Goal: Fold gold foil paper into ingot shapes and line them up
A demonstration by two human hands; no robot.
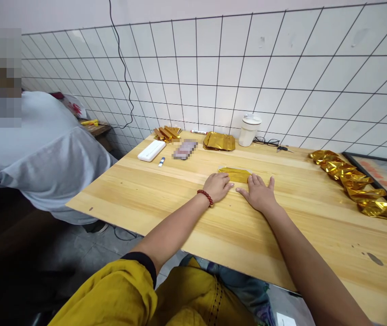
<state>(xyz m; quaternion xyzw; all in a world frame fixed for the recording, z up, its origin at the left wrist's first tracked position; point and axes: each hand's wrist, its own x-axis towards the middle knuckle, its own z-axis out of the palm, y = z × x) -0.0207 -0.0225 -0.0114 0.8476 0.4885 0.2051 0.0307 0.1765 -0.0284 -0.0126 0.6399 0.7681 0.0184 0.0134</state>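
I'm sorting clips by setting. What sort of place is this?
Probably a small craft workroom: a plain wooden table against a white tiled wall, the left hand and right hand touching a gold foil sheet, and a row of folded foil pieces along the table's right side.

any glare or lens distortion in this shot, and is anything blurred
Head view: soft, even light, hardly any shadow by the left hand and right hand; bright glare on the foil row at right; wide-angle bend fans the wall grid lines; a pixelated patch hides one item on the table.
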